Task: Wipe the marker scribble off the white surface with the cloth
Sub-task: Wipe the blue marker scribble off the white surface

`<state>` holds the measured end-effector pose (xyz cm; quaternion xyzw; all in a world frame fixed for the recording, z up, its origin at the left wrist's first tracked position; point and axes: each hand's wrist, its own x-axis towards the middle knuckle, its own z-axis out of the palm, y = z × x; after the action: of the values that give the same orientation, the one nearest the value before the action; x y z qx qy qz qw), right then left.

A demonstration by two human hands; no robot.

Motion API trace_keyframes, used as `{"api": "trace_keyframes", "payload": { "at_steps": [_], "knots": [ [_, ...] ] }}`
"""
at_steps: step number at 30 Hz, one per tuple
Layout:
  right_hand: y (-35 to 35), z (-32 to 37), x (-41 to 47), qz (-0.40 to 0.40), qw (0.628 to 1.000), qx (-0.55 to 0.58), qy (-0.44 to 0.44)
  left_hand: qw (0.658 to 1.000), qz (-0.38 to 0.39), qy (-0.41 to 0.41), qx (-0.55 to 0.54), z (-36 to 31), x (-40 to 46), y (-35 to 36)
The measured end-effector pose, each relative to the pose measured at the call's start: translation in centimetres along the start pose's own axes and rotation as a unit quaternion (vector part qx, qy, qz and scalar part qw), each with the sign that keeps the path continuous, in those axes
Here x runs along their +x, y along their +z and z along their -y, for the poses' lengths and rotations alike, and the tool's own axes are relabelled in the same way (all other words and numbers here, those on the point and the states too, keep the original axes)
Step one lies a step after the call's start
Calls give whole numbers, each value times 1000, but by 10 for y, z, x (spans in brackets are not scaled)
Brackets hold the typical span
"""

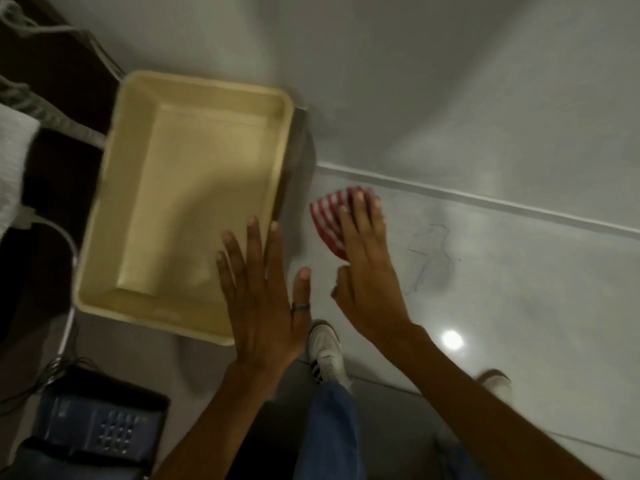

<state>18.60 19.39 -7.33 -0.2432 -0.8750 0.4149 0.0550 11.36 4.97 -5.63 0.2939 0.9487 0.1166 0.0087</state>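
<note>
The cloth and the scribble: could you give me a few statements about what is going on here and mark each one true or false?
1. The right hand lies flat on the red and white striped cloth. True.
2. The cloth covers the marker scribble. False: the scribble lies uncovered on the white surface, to the right of the cloth.
3. The left hand holds a second cloth. False: it is open with fingers spread and holds nothing.
4. The cream tub has nothing in it. True.
5. The scribble is already gone. False: faint lines still show.
</note>
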Motion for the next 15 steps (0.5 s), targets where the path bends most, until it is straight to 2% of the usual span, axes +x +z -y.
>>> {"api": "trace_keyframes", "payload": {
  "at_steps": [3, 7, 15],
  "knots": [
    [-18, -77, -64, 38, 995, -31, 84, 998, 46, 48, -3, -41, -28, 37],
    [-23, -179, -129, 53, 986, -64, 145, 988, 110, 105, -1, -76, -61, 106],
    [24, -367, -176, 19, 965, -99, 241, 972, 167, 165, -2, -83, -93, 299]
  ]
}}
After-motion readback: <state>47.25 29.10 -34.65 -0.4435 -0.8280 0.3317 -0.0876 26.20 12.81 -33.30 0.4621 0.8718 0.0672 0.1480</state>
